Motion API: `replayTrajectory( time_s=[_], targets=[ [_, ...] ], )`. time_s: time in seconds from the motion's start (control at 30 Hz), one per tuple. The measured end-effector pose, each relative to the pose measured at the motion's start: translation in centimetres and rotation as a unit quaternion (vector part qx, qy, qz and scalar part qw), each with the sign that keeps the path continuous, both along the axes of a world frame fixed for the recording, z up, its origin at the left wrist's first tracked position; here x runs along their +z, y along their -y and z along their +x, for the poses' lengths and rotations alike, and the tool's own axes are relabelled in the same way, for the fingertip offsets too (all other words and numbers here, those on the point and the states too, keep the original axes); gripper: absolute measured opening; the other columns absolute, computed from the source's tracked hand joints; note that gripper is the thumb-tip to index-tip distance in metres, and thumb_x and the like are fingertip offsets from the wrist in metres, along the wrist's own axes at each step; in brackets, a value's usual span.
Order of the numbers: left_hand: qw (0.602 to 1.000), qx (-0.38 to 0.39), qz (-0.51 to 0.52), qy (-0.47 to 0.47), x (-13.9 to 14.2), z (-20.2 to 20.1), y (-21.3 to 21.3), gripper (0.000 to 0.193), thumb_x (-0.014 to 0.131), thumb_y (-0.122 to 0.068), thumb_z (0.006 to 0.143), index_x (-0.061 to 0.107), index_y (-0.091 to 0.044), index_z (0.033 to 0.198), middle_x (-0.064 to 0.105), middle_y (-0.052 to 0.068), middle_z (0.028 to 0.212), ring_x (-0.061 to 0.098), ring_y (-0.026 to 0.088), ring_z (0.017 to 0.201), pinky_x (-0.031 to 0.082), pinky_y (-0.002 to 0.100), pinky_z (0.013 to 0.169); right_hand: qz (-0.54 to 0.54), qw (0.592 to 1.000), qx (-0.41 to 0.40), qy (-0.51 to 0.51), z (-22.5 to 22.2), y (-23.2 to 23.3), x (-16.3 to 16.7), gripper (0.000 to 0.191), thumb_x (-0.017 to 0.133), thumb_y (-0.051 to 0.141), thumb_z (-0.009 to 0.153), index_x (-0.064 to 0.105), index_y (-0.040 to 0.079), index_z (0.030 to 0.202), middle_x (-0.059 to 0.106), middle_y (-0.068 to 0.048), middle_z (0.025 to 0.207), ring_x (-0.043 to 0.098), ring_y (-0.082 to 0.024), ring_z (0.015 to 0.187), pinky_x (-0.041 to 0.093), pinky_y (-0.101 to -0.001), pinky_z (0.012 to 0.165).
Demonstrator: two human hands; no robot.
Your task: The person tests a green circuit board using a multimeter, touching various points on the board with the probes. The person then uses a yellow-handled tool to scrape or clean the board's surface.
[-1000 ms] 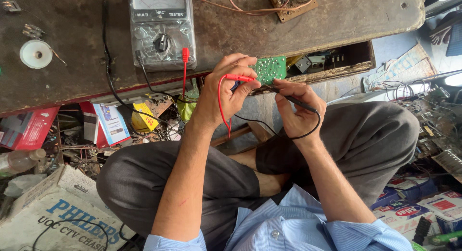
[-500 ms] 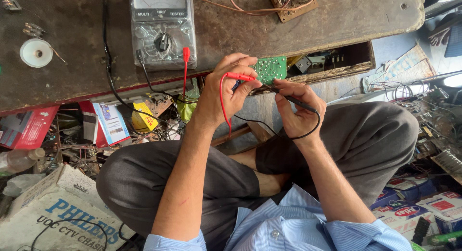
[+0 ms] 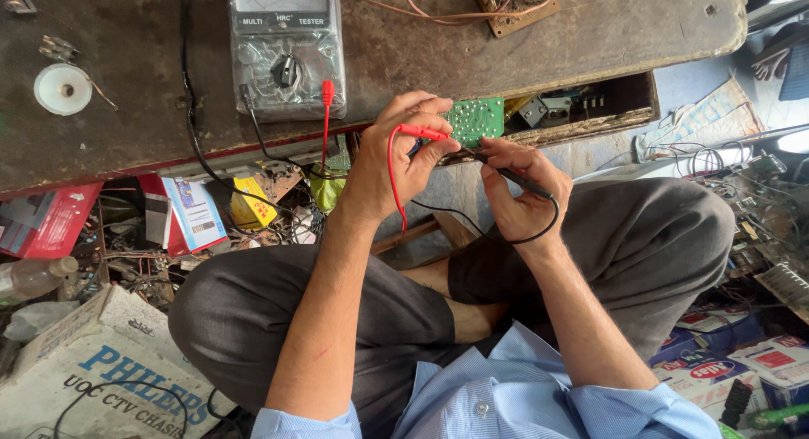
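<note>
Left hand (image 3: pixel 396 165) grips the red probe (image 3: pixel 421 133) and green circuit board (image 3: pixel 474 119); right hand (image 3: pixel 522 190) pinches the black probe (image 3: pixel 516 178) onto it.

Green, red and black over a dark brown counter (image 3: pixel 590 34)
Green circuit board (image 3: pixel 476 119), red probe (image 3: pixel 421 133), black probe (image 3: pixel 522 182), grey meter (image 3: pixel 286 51), white tape roll (image 3: pixel 62 88).

Shirt (image 3: pixel 497 397): light blue, buttoned front, one pale button visible at the placket; sleeves rolled up above the elbows, cuffs bunched at both upper arms. Trousers (image 3: pixel 354 313): dark grey, plain weave, creased at the knees. Forearms bare. Left hand (image 3: pixel 396 165) and right hand (image 3: pixel 522 190) bare; no rings, watch or gloves visible.
</note>
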State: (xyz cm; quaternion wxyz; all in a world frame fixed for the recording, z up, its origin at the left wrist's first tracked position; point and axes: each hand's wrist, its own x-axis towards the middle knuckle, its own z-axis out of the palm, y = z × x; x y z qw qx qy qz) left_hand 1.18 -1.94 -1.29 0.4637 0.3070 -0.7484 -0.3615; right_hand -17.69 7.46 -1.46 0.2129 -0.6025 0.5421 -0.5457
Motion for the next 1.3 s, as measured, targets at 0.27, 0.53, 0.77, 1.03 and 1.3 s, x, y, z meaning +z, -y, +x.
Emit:
replayTrajectory(
  time_s=[0.27,0.53,0.77,1.03,1.3],
  targets=[
    [1.0,0.003,-0.006,-0.002,-0.14,-0.09,0.09,0.022,0.08,-0.023,0.094,0.071,-0.004,0.101,0.07,0.012,0.126,0.069,0.027,0.121,0.062,0.037,0.095,-0.005,1.0,-0.001,-0.011,-0.06,0.09,0.14,0.013,0.07,-0.012,0.092,0.064,-0.004,0.1,0.073,-0.02,0.117,0.073,-0.025,0.116,0.06,-0.035,0.101],
    [1.0,0.001,-0.015,-0.005,-0.28,-0.2,-0.28,0.022,0.08,-0.022,0.093,0.07,-0.003,0.1,0.071,0.013,0.125,0.067,0.029,0.123,0.061,0.038,0.096,0.002,1.0,-0.009,-0.006,0.0,-0.3,0.05,0.013,0.07,-0.012,0.092,0.065,-0.004,0.101,0.074,-0.021,0.117,0.072,-0.023,0.114,0.059,-0.034,0.101],
    [1.0,0.004,-0.015,0.002,-0.36,-0.13,-0.3,0.021,0.081,-0.02,0.093,0.07,-0.003,0.1,0.071,0.013,0.125,0.067,0.029,0.122,0.061,0.038,0.095,0.007,1.0,-0.006,0.011,0.0,-0.38,-0.08,0.013,0.07,-0.012,0.093,0.064,-0.004,0.1,0.074,-0.021,0.117,0.072,-0.023,0.114,0.06,-0.0341,0.101],
    [1.0,0.004,-0.031,0.003,-0.46,-0.3,-0.29,0.022,0.081,-0.021,0.092,0.07,-0.003,0.1,0.071,0.012,0.125,0.067,0.029,0.122,0.061,0.038,0.095,-0.006,1.0,-0.007,-0.003,-0.2,-0.45,-0.01,0.013,0.07,-0.013,0.092,0.063,-0.004,0.099,0.074,-0.02,0.112,0.072,-0.026,0.116,0.058,-0.036,0.103],
    [1.0,0.004,-0.016,0.004,-0.21,-0.5,-0.31,0.022,0.081,-0.021,0.093,0.07,-0.003,0.1,0.071,0.012,0.125,0.067,0.029,0.122,0.061,0.038,0.095,0.011,1.0,-0.001,0.022,-0.26,-0.34,0.29,0.012,0.07,-0.013,0.093,0.064,-0.004,0.1,0.073,-0.019,0.114,0.072,-0.024,0.116,0.06,-0.0336,0.099]
  ],
)
